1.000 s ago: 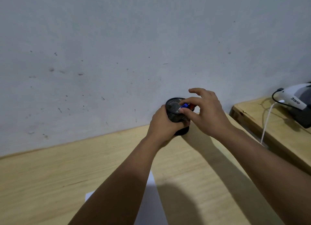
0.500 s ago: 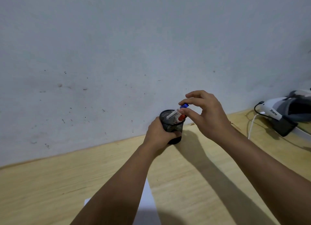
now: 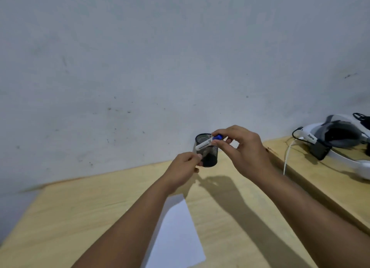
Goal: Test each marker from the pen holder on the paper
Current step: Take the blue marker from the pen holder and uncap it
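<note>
Lying at six o'clock, the paper (image 3: 176,233) leaves bare bench (image 3: 80,217) toward nine. The left hand (image 3: 183,170) has its grip clenched beside the pen holder (image 3: 208,153) at the wall edge. At one o'clock the right hand (image 3: 243,147) pinches the marker (image 3: 207,143) above the rim.

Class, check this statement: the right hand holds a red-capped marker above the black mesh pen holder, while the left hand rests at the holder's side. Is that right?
Not quite. The head view shows the cap on the marker is blue, not red. The rest stands: the right hand holds it above the black mesh pen holder, and the left hand rests at the holder's side.
</note>
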